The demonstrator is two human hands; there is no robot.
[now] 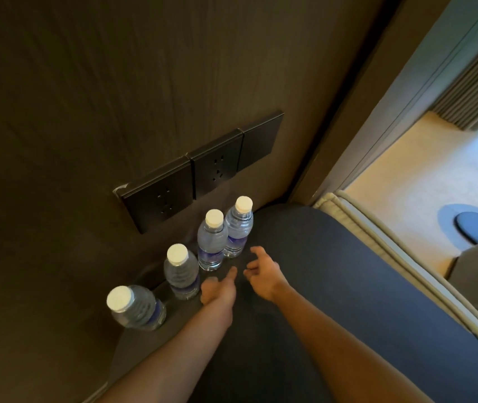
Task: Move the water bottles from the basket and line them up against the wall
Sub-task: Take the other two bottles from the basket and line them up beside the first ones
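Note:
Several clear water bottles with white caps and blue labels stand upright in a row along the dark wall (86, 97) on a round dark table (333, 286). The nearest bottle (136, 308) is at the left, then one bottle (182, 273), another (211, 242), and the farthest (239, 228). My left hand (220, 289) hovers just right of the second bottle, fingers loosely spread, holding nothing. My right hand (264, 271) is beside it, in front of the two far bottles, fingers apart and empty. No basket is in view.
Black socket plates (200, 170) are set in the wall above the bottles. A bed edge with pale piping (377, 245) runs along the table's right side. Beyond it lie beige carpet (406, 184) and a dark round object (476, 225).

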